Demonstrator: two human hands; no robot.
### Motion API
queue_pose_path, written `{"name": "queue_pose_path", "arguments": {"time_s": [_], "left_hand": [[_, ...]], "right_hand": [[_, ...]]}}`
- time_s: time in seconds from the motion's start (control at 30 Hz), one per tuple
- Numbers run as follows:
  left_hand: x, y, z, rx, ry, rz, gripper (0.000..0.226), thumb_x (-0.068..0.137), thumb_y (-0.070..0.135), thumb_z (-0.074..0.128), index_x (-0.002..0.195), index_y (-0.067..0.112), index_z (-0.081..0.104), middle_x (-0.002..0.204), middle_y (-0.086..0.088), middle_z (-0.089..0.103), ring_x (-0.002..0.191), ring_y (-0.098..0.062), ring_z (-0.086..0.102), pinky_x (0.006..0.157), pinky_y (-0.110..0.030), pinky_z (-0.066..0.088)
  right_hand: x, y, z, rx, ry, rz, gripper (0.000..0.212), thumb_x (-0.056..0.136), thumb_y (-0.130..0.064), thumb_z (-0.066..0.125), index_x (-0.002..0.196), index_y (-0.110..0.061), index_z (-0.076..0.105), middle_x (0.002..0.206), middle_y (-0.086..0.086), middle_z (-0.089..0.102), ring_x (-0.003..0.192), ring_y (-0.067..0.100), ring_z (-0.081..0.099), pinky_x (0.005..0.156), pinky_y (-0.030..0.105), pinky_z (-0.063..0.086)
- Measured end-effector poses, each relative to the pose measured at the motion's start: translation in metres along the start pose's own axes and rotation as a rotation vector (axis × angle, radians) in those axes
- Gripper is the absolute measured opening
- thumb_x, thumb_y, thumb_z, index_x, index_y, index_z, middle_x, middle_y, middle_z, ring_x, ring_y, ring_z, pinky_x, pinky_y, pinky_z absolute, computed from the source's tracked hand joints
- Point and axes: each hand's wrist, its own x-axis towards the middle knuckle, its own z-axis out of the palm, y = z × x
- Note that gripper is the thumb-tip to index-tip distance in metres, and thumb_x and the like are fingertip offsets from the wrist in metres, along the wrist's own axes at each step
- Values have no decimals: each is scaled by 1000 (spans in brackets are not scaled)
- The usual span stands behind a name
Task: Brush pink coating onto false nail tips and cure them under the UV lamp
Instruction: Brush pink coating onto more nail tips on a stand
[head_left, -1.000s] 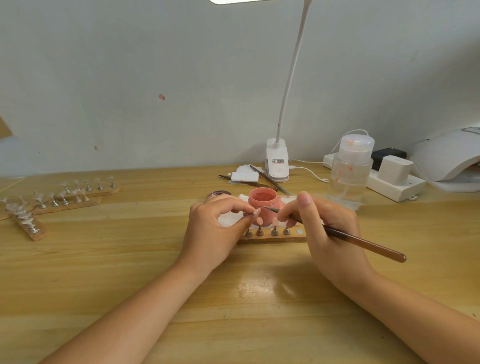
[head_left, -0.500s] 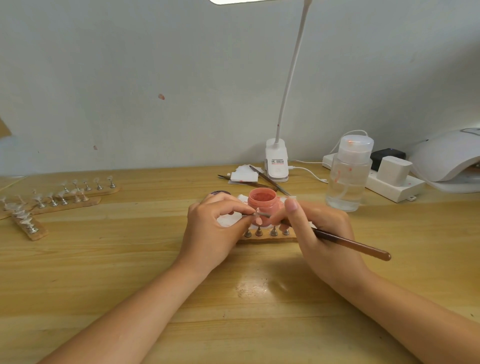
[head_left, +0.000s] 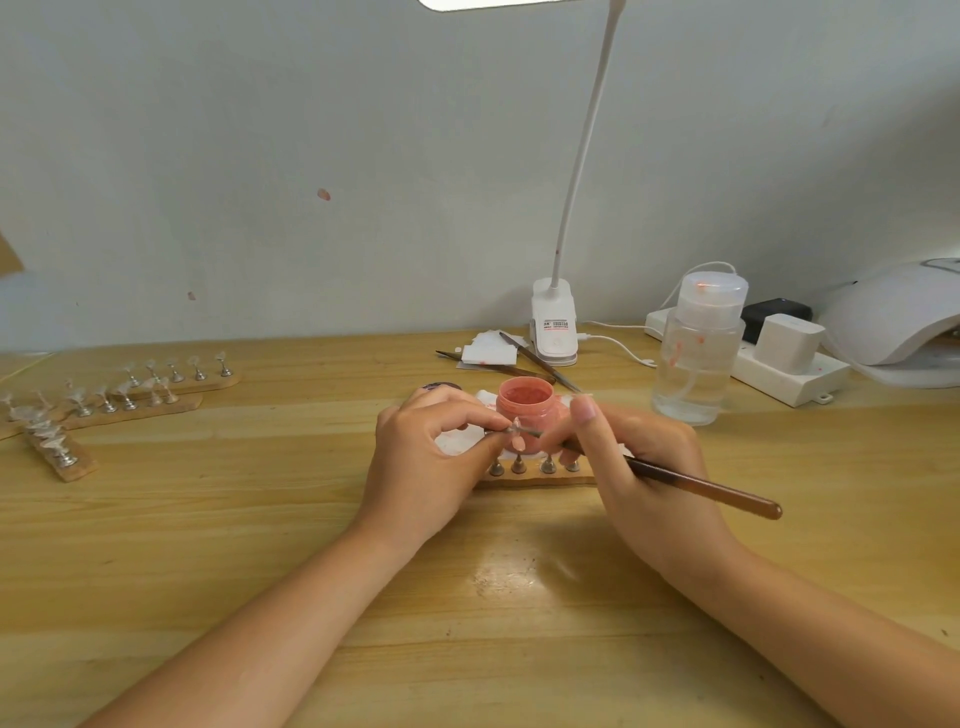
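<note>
Nail tip (head_left: 518, 441): pink, pinched in the left hand (head_left: 431, 462), above the wooden holder (head_left: 535, 475).
Brush (head_left: 670, 475): gripped by the right hand (head_left: 639, 467), bristles touching the tip.
Pink jar (head_left: 525, 410): open, just behind the tip.
UV lamp (head_left: 893, 322): far right on the table (head_left: 260, 519).

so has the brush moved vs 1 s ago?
Yes. The brush has shifted left: its rear end now sits nearer the clear bottle, while the pink jar stays put.

You see a clip lamp (head_left: 555, 332) at the wall. Right of it, a pump bottle (head_left: 696, 353) stands before a power strip (head_left: 779, 371).
</note>
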Motion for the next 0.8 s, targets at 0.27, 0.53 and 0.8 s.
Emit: {"name": "queue_pose_path", "arguments": {"time_s": [0.27, 0.53, 0.8], "left_hand": [[0, 0, 1, -3, 13, -13, 16, 67, 7, 78, 74, 20, 72, 76, 11, 65, 75, -2, 51, 83, -54, 40], [-1, 1, 0, -1, 14, -2, 15, 68, 7, 77, 72, 20, 71, 78, 9, 66, 76, -3, 52, 82, -55, 40], [0, 1, 0, 10, 19, -3, 14, 68, 6, 77, 74, 18, 72, 77, 7, 66, 77, -7, 53, 82, -55, 40]], "right_hand": [[-1, -2, -1, 4, -16, 33, 38, 93, -33, 46, 67, -16, 68, 65, -13, 64, 63, 4, 61, 61, 18, 46], [-1, -3, 0, 20, -31, 56, 40, 93, -32, 45, 65, -14, 68, 63, -10, 64, 63, 6, 61, 61, 22, 47], [-1, -5, 0, 44, -20, 81, 39, 92, -32, 46, 65, -16, 68, 63, -6, 65, 62, 6, 61, 60, 22, 48]]}}
